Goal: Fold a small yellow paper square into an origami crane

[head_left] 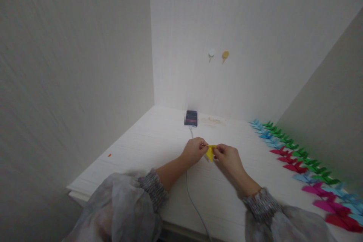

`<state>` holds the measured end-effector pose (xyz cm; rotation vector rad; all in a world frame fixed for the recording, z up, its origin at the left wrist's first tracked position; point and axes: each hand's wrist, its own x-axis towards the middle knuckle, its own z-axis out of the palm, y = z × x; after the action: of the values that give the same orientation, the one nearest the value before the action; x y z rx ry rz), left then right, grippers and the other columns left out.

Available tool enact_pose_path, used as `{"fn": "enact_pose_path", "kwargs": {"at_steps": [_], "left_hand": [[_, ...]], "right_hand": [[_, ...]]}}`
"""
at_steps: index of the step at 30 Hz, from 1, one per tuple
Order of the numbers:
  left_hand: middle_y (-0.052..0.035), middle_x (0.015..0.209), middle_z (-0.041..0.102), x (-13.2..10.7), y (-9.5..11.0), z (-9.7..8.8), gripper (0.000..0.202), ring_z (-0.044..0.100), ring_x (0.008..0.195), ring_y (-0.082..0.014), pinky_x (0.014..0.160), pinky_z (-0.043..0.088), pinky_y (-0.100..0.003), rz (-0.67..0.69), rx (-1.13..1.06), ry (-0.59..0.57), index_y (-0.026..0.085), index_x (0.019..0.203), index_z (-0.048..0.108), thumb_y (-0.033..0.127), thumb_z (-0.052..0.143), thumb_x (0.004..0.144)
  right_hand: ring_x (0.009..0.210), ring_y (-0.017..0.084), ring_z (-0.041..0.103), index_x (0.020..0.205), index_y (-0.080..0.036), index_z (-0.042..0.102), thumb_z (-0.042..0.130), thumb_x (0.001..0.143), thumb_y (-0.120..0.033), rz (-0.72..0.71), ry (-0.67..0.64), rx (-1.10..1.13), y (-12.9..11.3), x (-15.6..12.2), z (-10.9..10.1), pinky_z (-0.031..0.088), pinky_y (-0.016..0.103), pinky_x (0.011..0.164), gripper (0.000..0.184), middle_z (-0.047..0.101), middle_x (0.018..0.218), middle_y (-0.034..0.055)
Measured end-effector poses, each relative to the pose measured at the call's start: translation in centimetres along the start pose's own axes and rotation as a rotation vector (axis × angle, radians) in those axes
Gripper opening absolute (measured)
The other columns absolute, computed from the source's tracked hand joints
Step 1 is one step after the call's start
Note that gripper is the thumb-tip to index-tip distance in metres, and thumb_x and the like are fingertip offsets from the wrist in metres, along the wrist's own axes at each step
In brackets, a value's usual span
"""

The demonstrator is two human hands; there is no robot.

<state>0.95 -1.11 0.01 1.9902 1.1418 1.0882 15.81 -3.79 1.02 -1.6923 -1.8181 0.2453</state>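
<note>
A small yellow folded paper piece [210, 152] is held between both hands just above the white table [136, 147]. My left hand [194, 150] pinches its left side with fingers closed. My right hand [228, 157] pinches its right side, fingers curled. Both wrists rest near the table's middle, in grey gauzy sleeves.
Two rows of folded paper shapes [300, 164] in blue, green, red and magenta run along the table's right edge by the wall. A phone [191, 118] stands at the back with a cable [193, 200] trailing toward me. Two wall hooks [218, 55] hang above. A tiny orange scrap [109, 155] lies at left.
</note>
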Motion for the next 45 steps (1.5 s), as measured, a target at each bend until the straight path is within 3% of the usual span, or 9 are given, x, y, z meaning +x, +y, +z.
{"fn": "enact_pose_path", "kwargs": {"at_steps": [8,18,26,37,45], "left_hand": [[-0.0011,0.072,0.061,-0.1,0.8,-0.2,0.02,0.053,0.061,-0.0101,0.058,0.04,-0.021,-0.011,0.056,-0.013,0.016,0.079,0.059,0.028,0.048,0.068],[-0.0026,0.068,0.06,-0.3,1.3,-0.6,0.019,0.052,0.062,-0.0117,0.058,0.039,-0.022,-0.01,0.207,0.035,0.015,0.072,0.061,0.027,0.048,0.067],[-0.0026,0.066,0.06,-0.4,1.5,-0.2,0.021,0.052,0.06,-0.0116,0.057,0.039,-0.022,-0.016,0.17,0.042,0.015,0.073,0.061,0.031,0.048,0.067],[-0.0011,0.073,0.062,-0.2,1.3,-0.5,0.021,0.056,0.062,-0.0101,0.056,0.042,-0.019,-0.104,-0.061,0.075,0.016,0.077,0.057,0.032,0.044,0.071],[-0.0003,0.068,0.062,-0.2,1.2,-0.5,0.023,0.055,0.061,-0.0101,0.055,0.04,-0.019,-0.085,-0.03,0.041,0.016,0.076,0.061,0.034,0.051,0.065]], "right_hand": [[0.047,0.012,0.05,0.059,-0.018,0.056,0.046,0.069,-0.031,-0.002,0.067,-0.183,-1.2,-0.5,0.1,0.027,0.021,0.044,0.019,0.057,0.052,0.001],[0.049,0.012,0.05,0.058,-0.018,0.054,0.045,0.071,-0.033,0.051,-0.002,-0.212,-1.6,-0.6,0.1,0.022,0.021,0.042,0.022,0.058,0.054,0.0024],[0.051,0.013,0.051,0.062,-0.018,0.054,0.044,0.073,-0.034,0.031,0.06,-0.276,-2.1,-0.8,-0.2,0.02,0.022,0.043,0.022,0.058,0.055,0.0029],[0.059,0.014,0.056,0.077,-0.019,0.058,0.039,0.077,-0.029,-0.203,0.146,-0.3,-3.3,-1.5,-0.5,0.029,0.022,0.049,0.022,0.063,0.071,0.0028],[0.053,0.013,0.053,0.066,-0.017,0.055,0.041,0.076,-0.027,-0.176,0.172,-0.249,-3.1,-1.3,-0.3,0.031,0.022,0.048,0.02,0.059,0.061,0.0032]]}}
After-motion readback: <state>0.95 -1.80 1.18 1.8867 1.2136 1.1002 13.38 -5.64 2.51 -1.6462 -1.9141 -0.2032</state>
